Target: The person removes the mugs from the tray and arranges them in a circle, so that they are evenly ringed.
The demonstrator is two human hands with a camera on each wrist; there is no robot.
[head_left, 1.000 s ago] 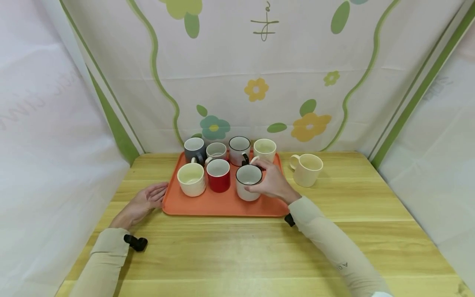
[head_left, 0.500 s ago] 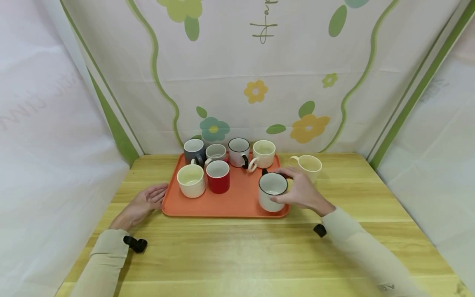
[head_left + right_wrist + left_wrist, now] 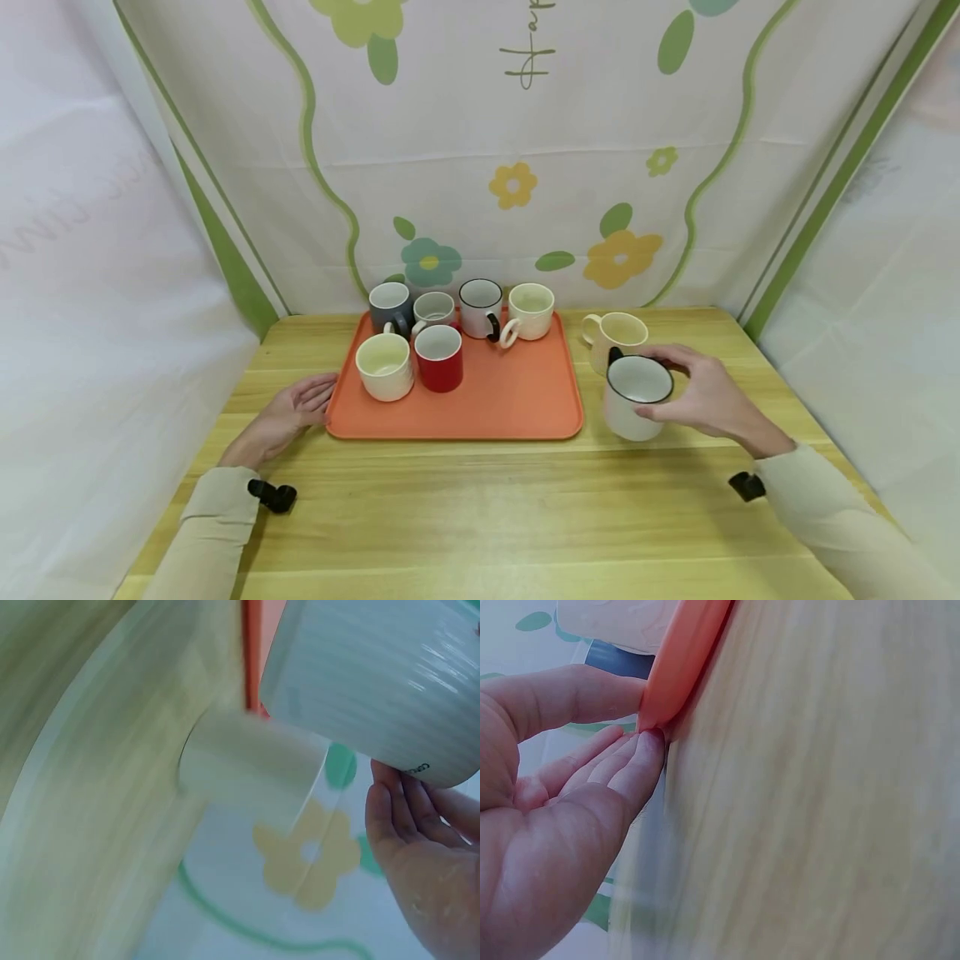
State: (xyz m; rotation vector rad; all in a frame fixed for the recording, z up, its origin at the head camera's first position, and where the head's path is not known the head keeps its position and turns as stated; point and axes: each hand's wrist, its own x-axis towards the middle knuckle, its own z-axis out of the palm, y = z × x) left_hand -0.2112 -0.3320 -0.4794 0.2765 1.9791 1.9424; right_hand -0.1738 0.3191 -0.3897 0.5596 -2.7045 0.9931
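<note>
My right hand (image 3: 708,392) grips a white mug (image 3: 628,417) with a black rim and black handle, thumb on the near side and fingers round the far side. It hangs over the table right of the tray, and in the right wrist view the mug (image 3: 375,682) shows its ribbed wall. Just behind stands a cream mug (image 3: 615,332), partly overlapped by the held one. My left hand (image 3: 288,417) touches the orange tray's (image 3: 517,408) left edge; its fingertips (image 3: 651,741) rest right at the rim in the left wrist view.
On the tray stand a red mug (image 3: 440,367), a cream mug (image 3: 386,375), a blue-grey mug (image 3: 390,308), a small grey-white mug (image 3: 433,308), a black-rimmed white mug (image 3: 478,315) and another cream mug (image 3: 531,312). A flowered curtain (image 3: 450,167) hangs behind the wooden table (image 3: 450,517).
My right hand has carried the black-rimmed white mug from the tray's front right over its edge to the right. The left hand stays at the tray's left edge.
</note>
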